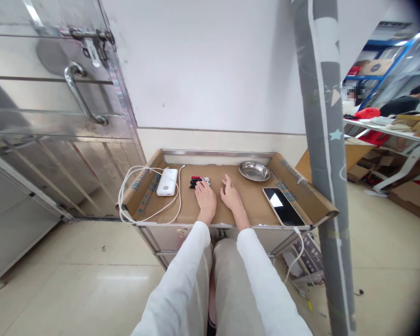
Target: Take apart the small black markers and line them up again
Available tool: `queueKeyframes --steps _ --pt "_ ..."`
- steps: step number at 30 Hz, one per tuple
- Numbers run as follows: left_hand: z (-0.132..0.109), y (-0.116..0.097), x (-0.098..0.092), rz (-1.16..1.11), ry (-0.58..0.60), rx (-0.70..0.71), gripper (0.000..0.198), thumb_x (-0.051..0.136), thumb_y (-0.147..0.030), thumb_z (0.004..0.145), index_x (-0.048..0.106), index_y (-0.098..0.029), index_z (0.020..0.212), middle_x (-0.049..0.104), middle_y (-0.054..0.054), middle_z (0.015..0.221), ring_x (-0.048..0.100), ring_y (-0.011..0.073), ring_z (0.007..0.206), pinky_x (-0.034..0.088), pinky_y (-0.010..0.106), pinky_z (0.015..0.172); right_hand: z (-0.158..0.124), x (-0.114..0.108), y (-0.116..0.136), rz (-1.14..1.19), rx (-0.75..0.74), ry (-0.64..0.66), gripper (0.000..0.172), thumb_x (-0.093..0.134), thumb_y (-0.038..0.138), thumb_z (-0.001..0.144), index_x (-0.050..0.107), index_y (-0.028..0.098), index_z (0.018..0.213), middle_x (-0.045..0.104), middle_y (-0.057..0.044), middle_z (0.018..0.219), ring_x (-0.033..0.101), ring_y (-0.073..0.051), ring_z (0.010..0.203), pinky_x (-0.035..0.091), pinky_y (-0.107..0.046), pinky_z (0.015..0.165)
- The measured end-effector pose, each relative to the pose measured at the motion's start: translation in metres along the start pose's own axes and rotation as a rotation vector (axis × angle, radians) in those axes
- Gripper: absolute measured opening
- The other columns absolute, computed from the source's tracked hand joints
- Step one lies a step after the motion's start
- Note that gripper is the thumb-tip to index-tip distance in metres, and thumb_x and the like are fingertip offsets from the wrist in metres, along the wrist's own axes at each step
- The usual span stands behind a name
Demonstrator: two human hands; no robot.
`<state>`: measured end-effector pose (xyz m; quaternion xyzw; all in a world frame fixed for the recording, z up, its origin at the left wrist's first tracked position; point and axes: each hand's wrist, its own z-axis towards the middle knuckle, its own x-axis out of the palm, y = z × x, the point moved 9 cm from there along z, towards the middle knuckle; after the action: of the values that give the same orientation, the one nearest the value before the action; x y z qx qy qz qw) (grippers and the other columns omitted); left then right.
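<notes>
My left hand rests on the cardboard-lined tabletop, its fingers stretched out to a small row of short pen-like sticks, red and black with pale ends. The fingertips overlap the near end of that row; whether they touch it I cannot make out. To the right, my right hand is held open above the cardboard with thumb and fingers apart, and it holds nothing. Beyond it sits a shallow round metal dish at the back right.
A white power bank with a looped white cable lies at the left. A smartphone lies at the right edge. A wrapped grey pole stands beside the table, and a metal door is at the left. Two people work in the right background.
</notes>
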<state>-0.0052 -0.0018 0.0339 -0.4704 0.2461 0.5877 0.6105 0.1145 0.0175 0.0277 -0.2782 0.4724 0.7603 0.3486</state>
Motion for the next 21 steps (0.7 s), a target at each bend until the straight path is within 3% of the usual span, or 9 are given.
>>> queueKeyframes --steps 7,11,15,21 --pt "0.003 -0.006 -0.008 -0.064 -0.059 0.048 0.036 0.033 -0.009 0.087 0.046 -0.001 0.119 0.05 0.026 0.12 0.052 0.0297 0.11 0.042 0.042 0.091 0.001 0.0 -0.003 -0.085 0.025 0.002 0.05 0.038 0.014 0.086 0.033 0.007 0.135 0.054 -0.017 0.129 0.052 -0.021 0.117 0.04 -0.035 0.098" --pt "0.004 -0.03 -0.006 -0.147 0.003 0.307 0.024 0.033 -0.008 0.087 0.053 -0.008 0.099 0.057 0.017 0.103 0.053 0.0253 0.1 0.042 0.038 0.089 0.002 0.0 -0.002 -0.165 0.012 0.022 0.035 0.035 0.015 0.088 0.053 0.012 0.119 0.058 -0.014 0.124 0.052 -0.021 0.116 0.038 -0.033 0.098" --pt "-0.002 -0.051 0.007 -0.226 0.117 0.556 0.02 0.035 -0.008 0.087 0.053 -0.012 0.095 0.058 0.012 0.095 0.054 0.0222 0.094 0.041 0.037 0.09 0.002 -0.001 -0.003 -0.186 0.029 0.04 0.035 0.035 0.016 0.09 0.056 0.012 0.118 0.056 -0.014 0.127 0.05 -0.021 0.117 0.036 -0.032 0.098" --pt "0.0 -0.048 0.023 -0.235 0.183 0.538 0.018 0.038 -0.01 0.086 0.052 -0.013 0.097 0.058 0.012 0.096 0.053 0.0222 0.096 0.041 0.037 0.09 0.002 -0.002 -0.002 -0.182 0.039 0.06 0.038 0.034 0.01 0.087 0.057 0.014 0.118 0.057 -0.012 0.127 0.05 -0.02 0.117 0.035 -0.03 0.099"
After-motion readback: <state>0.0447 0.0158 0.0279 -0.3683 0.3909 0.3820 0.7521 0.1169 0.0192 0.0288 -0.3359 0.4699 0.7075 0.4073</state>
